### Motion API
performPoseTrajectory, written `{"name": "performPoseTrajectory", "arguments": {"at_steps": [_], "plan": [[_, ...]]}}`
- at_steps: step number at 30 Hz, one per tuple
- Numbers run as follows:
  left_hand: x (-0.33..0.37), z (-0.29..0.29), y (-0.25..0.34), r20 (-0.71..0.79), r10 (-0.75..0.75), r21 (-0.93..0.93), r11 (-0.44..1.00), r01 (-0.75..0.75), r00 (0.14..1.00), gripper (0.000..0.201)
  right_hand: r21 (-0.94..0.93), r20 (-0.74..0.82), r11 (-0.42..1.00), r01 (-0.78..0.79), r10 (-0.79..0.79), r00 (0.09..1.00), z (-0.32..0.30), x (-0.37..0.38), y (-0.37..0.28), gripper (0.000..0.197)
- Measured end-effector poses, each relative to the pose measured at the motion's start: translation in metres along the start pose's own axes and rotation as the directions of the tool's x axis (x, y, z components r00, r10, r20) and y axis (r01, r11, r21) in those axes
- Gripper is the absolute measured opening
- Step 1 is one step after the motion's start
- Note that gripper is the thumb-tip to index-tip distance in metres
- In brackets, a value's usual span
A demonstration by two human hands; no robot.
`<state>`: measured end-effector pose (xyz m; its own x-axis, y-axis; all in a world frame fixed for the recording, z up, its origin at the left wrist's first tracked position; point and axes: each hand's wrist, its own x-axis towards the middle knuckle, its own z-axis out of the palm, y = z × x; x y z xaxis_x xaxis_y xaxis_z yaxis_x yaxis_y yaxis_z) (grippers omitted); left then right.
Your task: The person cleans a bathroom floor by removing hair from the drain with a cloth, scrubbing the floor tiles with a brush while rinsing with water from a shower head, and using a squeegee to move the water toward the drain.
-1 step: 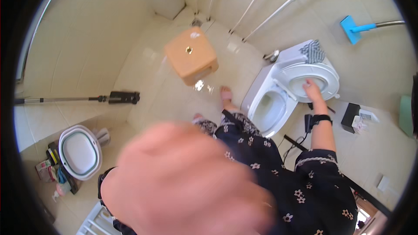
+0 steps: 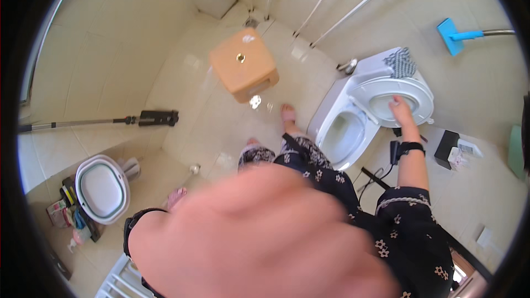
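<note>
Close to the camera, my left hand (image 2: pixel 259 237) fills the lower middle, badly blurred, so its fingers cannot be read. It blocks part of my dark flowered clothing. My right hand (image 2: pixel 401 111) is stretched out in front of the raised toilet lid (image 2: pixel 424 97), with its fingers curled together. Whether something small is pinched in them I cannot make out, nor whether the hand touches the lid. Below and to its left is the open white toilet bowl (image 2: pixel 341 138). A grey checked cloth (image 2: pixel 401 63) lies on the tank.
An orange stool (image 2: pixel 243 69) stands on the tiled floor ahead. On the left are a mop-like pole (image 2: pixel 157 118) and a white basin (image 2: pixel 101 190) beside several bottles and packets. A blue-headed scrubber (image 2: pixel 454 36) leans at the right wall, above a black-and-white box (image 2: pixel 446 149).
My left hand has shifted right and slightly down, uncovering a pink thing on the floor at its left. My right hand stays by the lid. The whole view has tilted slightly.
</note>
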<state>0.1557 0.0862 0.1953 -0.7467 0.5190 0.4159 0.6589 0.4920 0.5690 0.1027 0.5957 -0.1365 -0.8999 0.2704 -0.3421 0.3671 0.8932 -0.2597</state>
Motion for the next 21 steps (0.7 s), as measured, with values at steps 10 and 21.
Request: {"name": "performPoseTrajectory", "arguments": {"at_steps": [10, 21], "plan": [[0.104, 0.046, -0.026, 0.119, -0.112, -0.250, 0.958, 0.139, 0.987, 0.035, -0.140, -0.327, 0.964, -0.228, 0.173, 0.929, -0.049, 0.131, 0.093, 0.053], [-0.005, 0.017, -0.148, -0.078, -0.798, 0.644, 0.418, 0.641, 0.598, 0.028, -0.399, -0.109, 0.724, -0.562, 0.571, 0.814, -0.052, 0.165, 0.006, 0.082]]}}
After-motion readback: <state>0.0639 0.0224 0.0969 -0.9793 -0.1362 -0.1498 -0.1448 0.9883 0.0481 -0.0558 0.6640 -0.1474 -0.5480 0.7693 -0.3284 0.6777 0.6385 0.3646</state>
